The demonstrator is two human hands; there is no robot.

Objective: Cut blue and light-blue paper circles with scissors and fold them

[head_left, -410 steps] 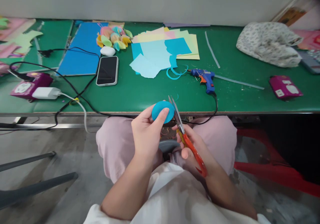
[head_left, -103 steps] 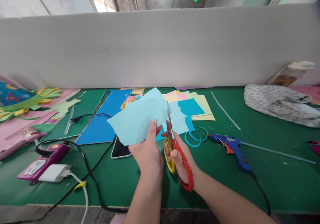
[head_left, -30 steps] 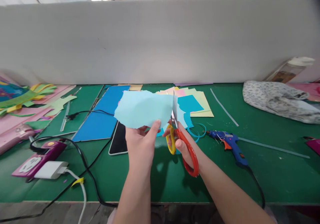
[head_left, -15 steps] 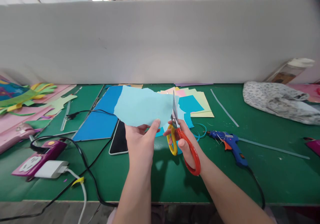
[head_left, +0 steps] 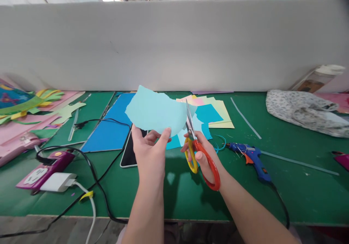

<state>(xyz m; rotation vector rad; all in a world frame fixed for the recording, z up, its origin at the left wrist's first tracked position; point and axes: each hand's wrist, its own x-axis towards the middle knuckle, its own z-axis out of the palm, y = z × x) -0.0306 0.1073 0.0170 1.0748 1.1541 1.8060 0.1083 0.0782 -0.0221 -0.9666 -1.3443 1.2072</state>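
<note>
My left hand pinches the lower edge of a light blue sheet of paper, thumb on top and fingers beneath. The sheet is held up above the table, its edges wavy and uneven. In my right hand is a pair of scissors with one red and one yellow handle loop. Their blades point away from me and meet the right part of the sheet. Behind them lie several coloured papers, yellow, pink and teal. A tablet-like device with a dark screen is partly hidden by my left hand.
On the right lie a blue glue gun, a glue stick and a patterned cloth. To the left are a blue board, a purple power strip with cables and a pink glue gun. A white partition stands behind.
The sheet has turned and tilted, its far left corner now higher and its lower right edge more rounded. The scissors' loops are slightly farther apart. My left hand has shifted a little left.
</note>
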